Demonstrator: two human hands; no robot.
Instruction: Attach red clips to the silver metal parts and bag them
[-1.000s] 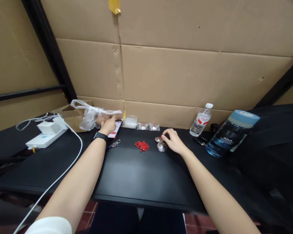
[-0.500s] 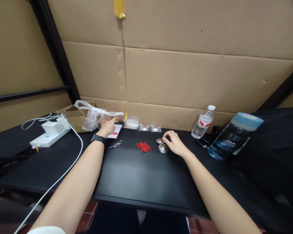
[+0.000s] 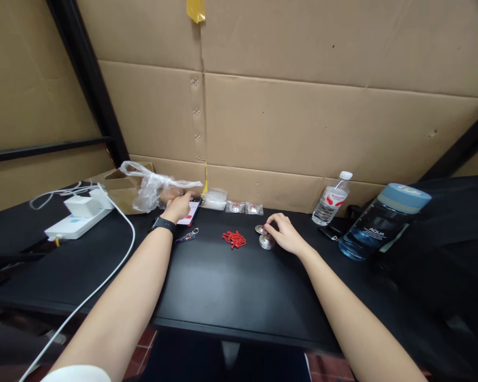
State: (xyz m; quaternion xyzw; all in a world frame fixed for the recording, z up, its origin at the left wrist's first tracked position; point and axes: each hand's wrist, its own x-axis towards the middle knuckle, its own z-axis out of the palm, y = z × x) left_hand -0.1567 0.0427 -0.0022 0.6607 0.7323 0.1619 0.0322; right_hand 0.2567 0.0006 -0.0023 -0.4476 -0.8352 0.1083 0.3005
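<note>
My left hand [image 3: 178, 207] is over a phone [image 3: 190, 210] with a lit screen, its index finger stretched out to the screen and holding nothing. At the right, my right hand [image 3: 283, 231] has its thumb and fingertips closed at a small silvery metal disc [image 3: 258, 229], with a bit of red by the fingertips. Just in front of that disc is a stack of similar metal discs [image 3: 266, 242]. A pile of short red cords [image 3: 234, 239] lies between my hands. A small keychain [image 3: 187, 236] rests near my left wrist.
Flat clear packets [image 3: 236, 207] and a whitish plastic pack [image 3: 215, 199] lie along the cardboard wall. A plastic bag [image 3: 153, 188] and a power strip [image 3: 79, 220] with white cables are leftward. A water bottle [image 3: 331, 200] and a blue-lidded bottle [image 3: 376, 225] stand rightward.
The view has shifted slightly. My left hand has moved a little to the right over the phone; my right hand stays at the metal disc.
</note>
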